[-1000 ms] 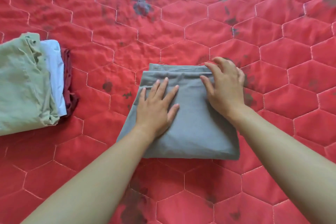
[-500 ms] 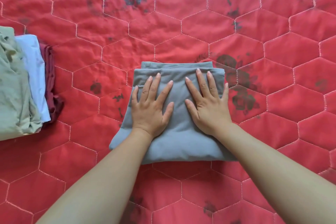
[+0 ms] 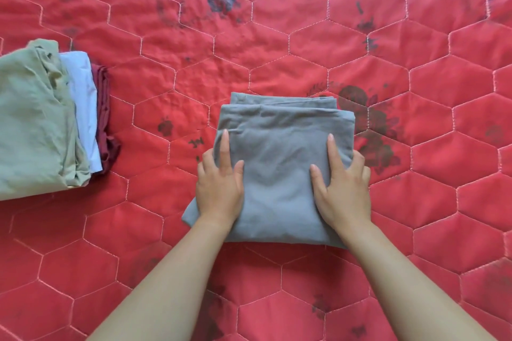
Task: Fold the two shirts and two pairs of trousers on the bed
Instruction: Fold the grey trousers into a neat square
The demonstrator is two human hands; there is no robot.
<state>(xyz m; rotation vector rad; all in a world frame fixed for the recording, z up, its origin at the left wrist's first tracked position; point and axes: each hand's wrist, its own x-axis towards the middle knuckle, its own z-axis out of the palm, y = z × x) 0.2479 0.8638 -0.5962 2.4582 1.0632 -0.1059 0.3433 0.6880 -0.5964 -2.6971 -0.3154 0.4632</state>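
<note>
A grey garment [image 3: 279, 163], folded into a thick rectangle, lies on the red quilted bed [image 3: 432, 202] in the middle of the head view. My left hand [image 3: 219, 183] holds its left edge, index finger and thumb on top and the other fingers curled over the side. On the right edge, my right hand [image 3: 342, 188] grips the same way. At the far left sits a stack of three folded garments: pale green [image 3: 30, 130] on top, light blue [image 3: 83, 102] under it, maroon [image 3: 104, 119] at the bottom.
The quilt has a stitched hexagon pattern with dark faded flower prints. Bare quilt stretches between the stack and the grey garment, and around it on the far, right and near sides.
Both hands have slid apart from lying flat on the middle of the grey garment to its left and right edges, where the outer fingers now curl over the sides.
</note>
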